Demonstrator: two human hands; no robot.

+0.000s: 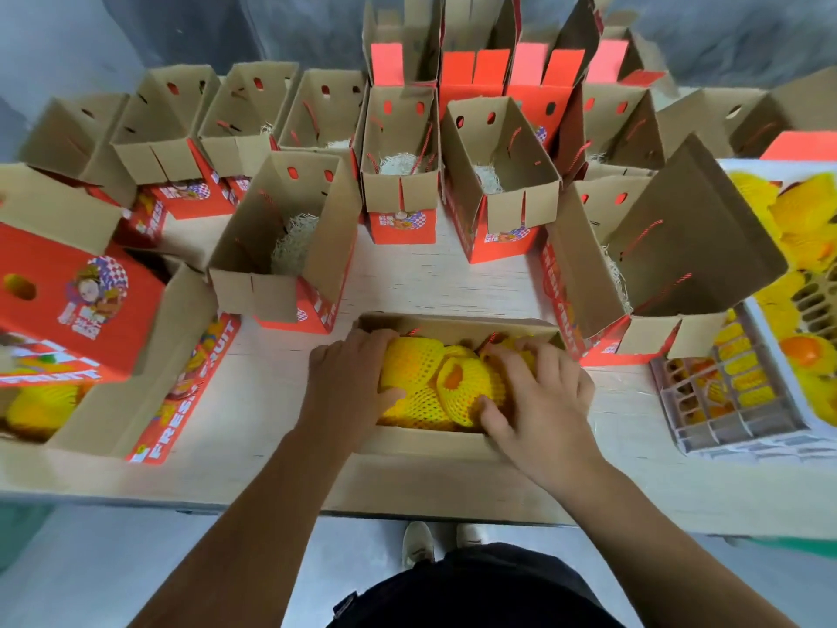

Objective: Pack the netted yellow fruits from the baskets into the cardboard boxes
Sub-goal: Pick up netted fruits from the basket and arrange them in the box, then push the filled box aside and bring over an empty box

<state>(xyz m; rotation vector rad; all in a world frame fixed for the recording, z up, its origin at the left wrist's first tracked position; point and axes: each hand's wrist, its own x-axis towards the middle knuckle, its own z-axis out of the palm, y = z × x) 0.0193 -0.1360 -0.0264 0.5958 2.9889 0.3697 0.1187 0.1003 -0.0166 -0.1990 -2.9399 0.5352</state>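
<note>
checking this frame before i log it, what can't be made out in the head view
- Fruit count in the near box: the left hand and right hand cover much of the netted fruits.
- White basket on the right: cut off by the frame edge, so how many fruits are left is unknown.
- Box at far left: cut by the left edge, its contents blurred.
- Print on the red boxes at the back: too small and blurred to read.

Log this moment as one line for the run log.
stage: packing | left hand: holding netted fruit | right hand: holding second fruit | box: nearest, filled | basket: right, fruit remaining
</note>
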